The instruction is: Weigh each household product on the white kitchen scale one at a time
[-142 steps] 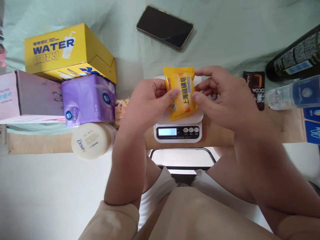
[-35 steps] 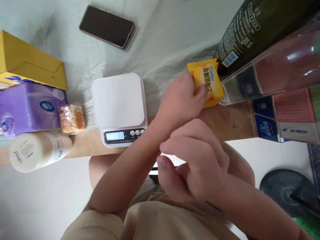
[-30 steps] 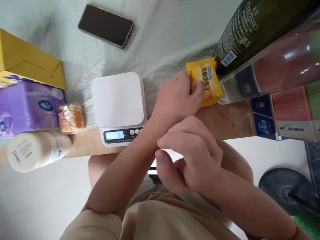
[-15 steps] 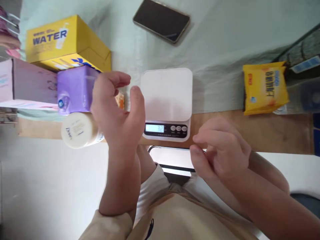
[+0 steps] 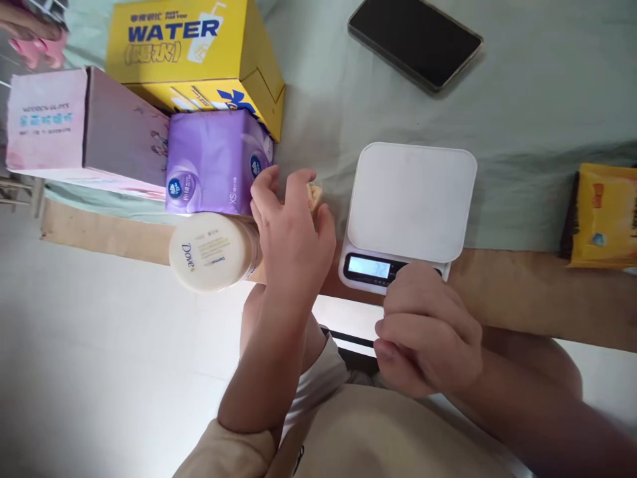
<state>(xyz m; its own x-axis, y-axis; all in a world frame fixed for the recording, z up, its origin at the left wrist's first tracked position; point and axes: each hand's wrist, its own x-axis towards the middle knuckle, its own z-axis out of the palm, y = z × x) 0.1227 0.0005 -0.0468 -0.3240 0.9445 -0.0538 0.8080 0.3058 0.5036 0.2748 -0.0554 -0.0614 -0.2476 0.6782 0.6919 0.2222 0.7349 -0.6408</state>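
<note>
My left hand is curled over a small beige-and-orange packet, its thumb and fingers on either side of it; most of the packet is hidden beneath the hand. Beside this hand stand a purple tissue pack and a cream Dove jar. The white kitchen scale has a bare platform and a lit display, whose digits are blurred. My right hand hovers at the scale's front edge, covering some of its buttons. Its fingers are closed loosely, with nothing visible in them.
A yellow WATER box and a pinkish box stand at the left. A black phone lies on the green cloth behind the scale. At the right edge is a yellow packet. The wooden table edge runs along the front.
The view has shifted, so everything on the table sits further right. My left hand has come down over the small packet. My right hand has moved closer to the scale's buttons, its fingers more closed.
</note>
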